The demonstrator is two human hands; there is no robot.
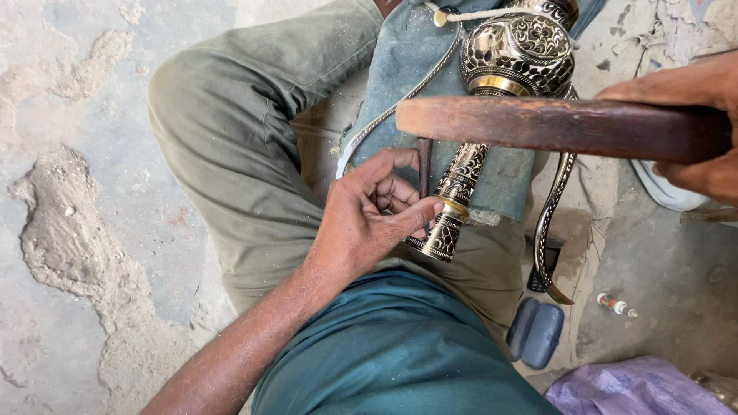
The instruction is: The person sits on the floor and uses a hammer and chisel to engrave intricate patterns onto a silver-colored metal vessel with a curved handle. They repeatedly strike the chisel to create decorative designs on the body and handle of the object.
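A black and brass engraved jug (516, 54) lies across my lap on a blue-grey cloth (407, 69), its long neck (455, 192) pointing toward me. My left hand (365, 219) pinches a thin dark chisel (423, 165) upright against the neck, thumb resting by the brass ring. My right hand (696, 127) grips a brown wooden mallet stick (553, 123), held level just above the chisel's top. The jug's curved handle (550, 223) hangs to the right.
I sit cross-legged in olive trousers (231, 131) on a rough concrete floor (69, 230). A cord (392, 107) loops from the jug's top. Dark blue pads (536, 332), a small red-white item (615, 304) and purple plastic (630, 388) lie right.
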